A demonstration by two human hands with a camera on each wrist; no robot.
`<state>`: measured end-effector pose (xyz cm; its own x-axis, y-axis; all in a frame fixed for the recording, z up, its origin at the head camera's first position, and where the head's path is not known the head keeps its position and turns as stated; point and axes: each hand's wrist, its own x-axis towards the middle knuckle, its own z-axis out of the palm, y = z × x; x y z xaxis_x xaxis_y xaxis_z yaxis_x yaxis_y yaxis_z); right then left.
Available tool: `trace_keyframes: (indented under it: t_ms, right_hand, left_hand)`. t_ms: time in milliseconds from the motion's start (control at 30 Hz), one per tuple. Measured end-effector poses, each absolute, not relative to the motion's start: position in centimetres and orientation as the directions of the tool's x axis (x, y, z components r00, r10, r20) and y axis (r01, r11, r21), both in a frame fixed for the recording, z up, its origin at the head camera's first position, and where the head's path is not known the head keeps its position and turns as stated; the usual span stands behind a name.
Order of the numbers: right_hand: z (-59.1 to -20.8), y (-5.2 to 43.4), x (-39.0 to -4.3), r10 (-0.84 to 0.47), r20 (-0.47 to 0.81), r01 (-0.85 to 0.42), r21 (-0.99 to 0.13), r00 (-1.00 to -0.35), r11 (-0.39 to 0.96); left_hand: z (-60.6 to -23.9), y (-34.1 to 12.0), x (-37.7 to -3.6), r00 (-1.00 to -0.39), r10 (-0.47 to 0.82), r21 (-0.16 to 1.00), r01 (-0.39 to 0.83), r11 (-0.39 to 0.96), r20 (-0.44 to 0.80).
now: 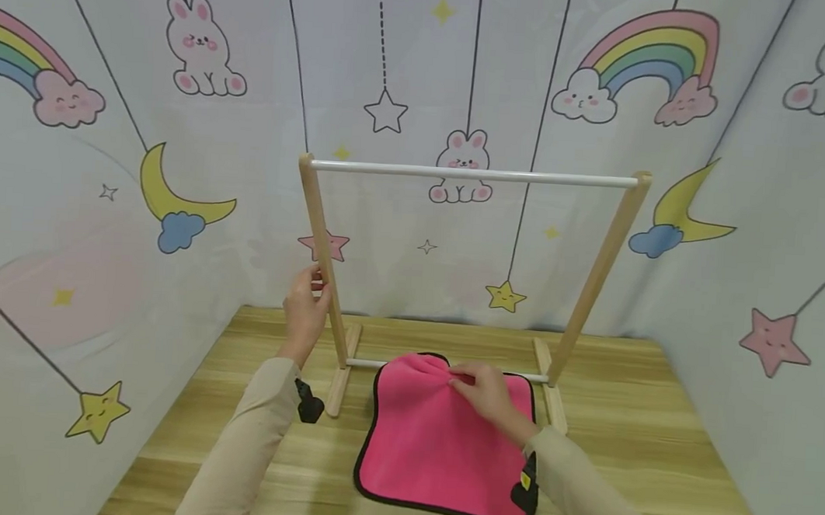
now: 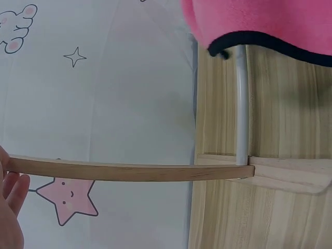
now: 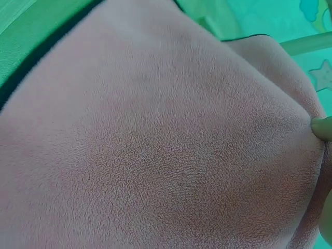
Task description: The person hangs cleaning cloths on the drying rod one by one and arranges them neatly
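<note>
A wooden rack (image 1: 389, 168) stands on the bench (image 1: 654, 457), close to the back edge and between the two back corners. It has a left post (image 1: 317, 214), a right post (image 1: 599, 275), a white top bar (image 1: 473, 173) and a white low bar (image 1: 365, 362). Each post goes down to a flat wooden foot on the bench.

The left hand (image 1: 306, 310) holds the left post about halfway up. Its fingers curl round the wood. In the left wrist view only part of this hand shows.

The right hand (image 1: 485, 393) pinches the pink cloth (image 1: 445, 446) near its top edge, with the thumb and fingers closed on it. The cloth bunches into soft folds there. It is in front of the rack, between the two posts, and covers the middle of the low bar. It has a black rim and round corners. From its top, near the back edge of the bench, it reaches toward the front. How much of it lies on the bench, one cannot tell.

The person has pale sleeves (image 1: 242, 443), with a small black thing (image 1: 309, 402) at each wrist. Behind the bench is a white wall (image 1: 258, 257) with bunnies, stars, moons and rainbows on it.
</note>
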<state>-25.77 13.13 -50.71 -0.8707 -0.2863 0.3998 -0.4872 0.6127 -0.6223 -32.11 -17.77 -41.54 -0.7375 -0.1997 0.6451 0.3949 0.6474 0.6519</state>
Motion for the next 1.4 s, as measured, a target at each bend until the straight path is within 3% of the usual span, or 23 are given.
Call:
trace_keyframes:
  t_ms: [500,733,967,1400]
  right_hand:
    - [-41.8,13.8,-26.4,-0.354,0.451,-0.573,-0.604,-0.819,0.555]
    - [-37.4,14.4,-26.9,-0.351,0.561,-0.644,-0.498,-0.75,0.581]
    - [-32.8,14.3,-27.0,-0.367,0.564,-0.655,-0.479,-0.74,0.585]
    - [-26.6,14.0,-27.4,-0.351,0.661,-0.695,-0.37,-0.663,0.616]
  left_hand:
    - [-41.9,-17.9,-32.2,-0.721,-0.211,0.631,0.38,0.676,0.66]
    - [-41.9,-17.8,-32.3,-0.729,-0.209,0.635,0.374,0.676,0.651]
    - [-41.6,-17.8,-32.2,-0.735,-0.222,0.653,0.369,0.661,0.64]
    - [-41.8,-17.6,-32.2,-0.726,-0.226,0.643,0.365,0.674,0.649]
